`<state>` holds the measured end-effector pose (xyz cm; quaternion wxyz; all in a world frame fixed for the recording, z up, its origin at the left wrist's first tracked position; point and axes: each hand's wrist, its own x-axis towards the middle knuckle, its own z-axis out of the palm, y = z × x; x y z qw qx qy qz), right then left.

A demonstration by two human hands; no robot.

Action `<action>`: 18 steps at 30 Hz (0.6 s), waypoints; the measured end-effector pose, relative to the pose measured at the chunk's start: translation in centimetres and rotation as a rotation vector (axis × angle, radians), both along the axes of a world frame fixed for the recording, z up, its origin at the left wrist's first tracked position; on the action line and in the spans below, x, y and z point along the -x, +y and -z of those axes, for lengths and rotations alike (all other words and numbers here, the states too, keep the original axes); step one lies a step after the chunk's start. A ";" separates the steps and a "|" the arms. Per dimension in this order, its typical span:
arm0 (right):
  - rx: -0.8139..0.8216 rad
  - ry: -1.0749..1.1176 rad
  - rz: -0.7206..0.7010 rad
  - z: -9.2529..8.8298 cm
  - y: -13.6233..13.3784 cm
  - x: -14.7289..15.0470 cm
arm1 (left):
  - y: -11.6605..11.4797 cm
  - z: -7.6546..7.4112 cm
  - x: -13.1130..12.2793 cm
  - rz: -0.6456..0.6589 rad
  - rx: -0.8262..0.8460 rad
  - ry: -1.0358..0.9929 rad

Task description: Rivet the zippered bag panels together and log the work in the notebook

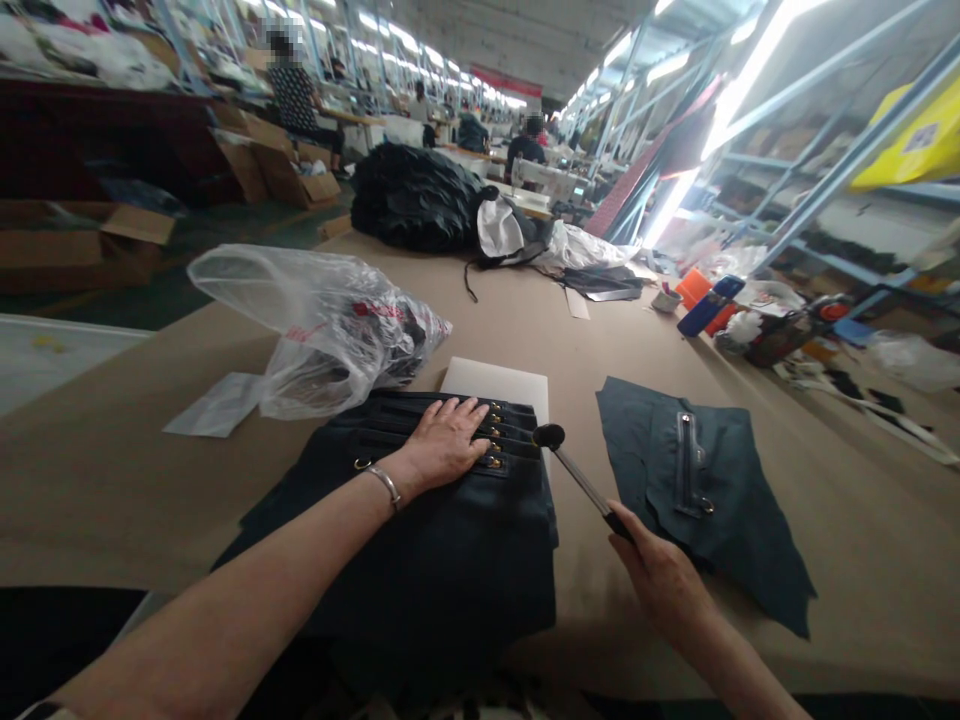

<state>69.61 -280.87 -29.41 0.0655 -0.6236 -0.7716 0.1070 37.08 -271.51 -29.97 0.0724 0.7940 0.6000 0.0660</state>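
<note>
My left hand (448,440) lies flat, fingers spread, on a stack of dark fabric panels (450,560) with zippers and gold-coloured metal fittings. In my right hand (664,570) is a hammer (581,480), gripped by its dark handle end. Its round black head hovers or rests at the right edge of the stack; I cannot tell whether it touches. Under the far edge of the stack shows a white board (499,378). To the right of my right hand lies another dark panel (720,470) with a zipper sewn on it.
A clear plastic bag (322,320) with dark contents sits left of the stack, beside a small white packet (214,405). A big pile of dark fabric (416,195) stands at the far table edge. Tools and a blue-and-orange object (709,303) crowd the right side. People sit farther back.
</note>
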 end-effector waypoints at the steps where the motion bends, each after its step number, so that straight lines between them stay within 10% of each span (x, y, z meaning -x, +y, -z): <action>1: -0.013 -0.018 0.028 -0.1 0.4 -0.6 | 0.3 -0.6 0.7 0.019 0.051 0.005; 11: -0.189 -0.056 0.043 1.8 2.0 -3.4 | 1.8 -2.9 4.5 0.026 0.245 0.100; 18: -0.427 0.152 -0.258 3.3 3.8 0.4 | -0.5 -3.5 5.1 0.029 0.261 -0.005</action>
